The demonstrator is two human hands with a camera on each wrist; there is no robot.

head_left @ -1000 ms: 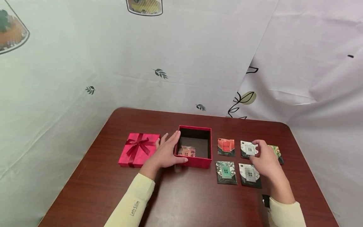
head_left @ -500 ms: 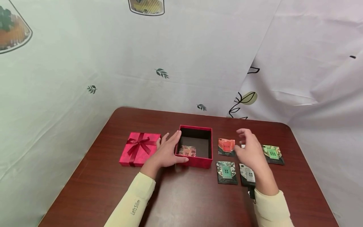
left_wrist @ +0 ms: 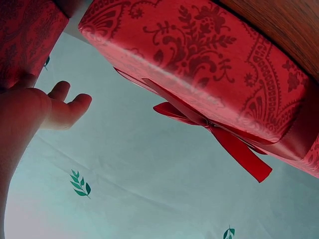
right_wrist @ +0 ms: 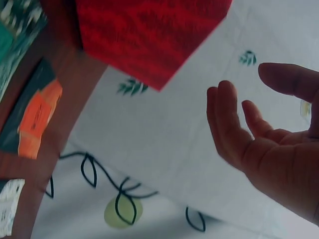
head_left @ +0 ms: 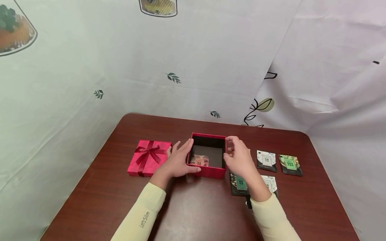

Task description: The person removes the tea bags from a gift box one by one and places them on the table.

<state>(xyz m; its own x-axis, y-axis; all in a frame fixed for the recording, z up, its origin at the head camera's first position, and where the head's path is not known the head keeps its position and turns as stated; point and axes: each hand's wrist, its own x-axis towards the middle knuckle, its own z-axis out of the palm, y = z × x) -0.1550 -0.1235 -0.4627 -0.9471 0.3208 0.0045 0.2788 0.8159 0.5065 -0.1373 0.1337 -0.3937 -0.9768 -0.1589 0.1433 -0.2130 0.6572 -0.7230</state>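
An open red box (head_left: 211, 172) with a dark inside stands mid-table. One reddish sachet (head_left: 199, 160) lies in its front left part. My left hand (head_left: 178, 164) rests against the box's left side, thumb at the front wall, fingers spread. Beside the box's right wall, my right hand (head_left: 239, 160) hovers with fingers loosely bent; in the right wrist view nothing sits between that hand's (right_wrist: 271, 134) fingers. Beneath the right hand an orange sachet (right_wrist: 37, 119) is mostly hidden in the head view. A green sachet (head_left: 240, 184) is partly covered by the right wrist.
Left of the box lies its red lid (head_left: 148, 159) with a ribbon bow. Farther right are a white sachet (head_left: 266, 160), a yellow-green sachet (head_left: 290, 164) and another white sachet (head_left: 270, 183), partly behind the right forearm. A pale printed cloth (head_left: 181, 100) hangs behind the table (head_left: 193, 214).
My right hand has moved left from over the upper white sachet to the box's right side, uncovering the white and yellow-green sachets. My left hand has kept its place.
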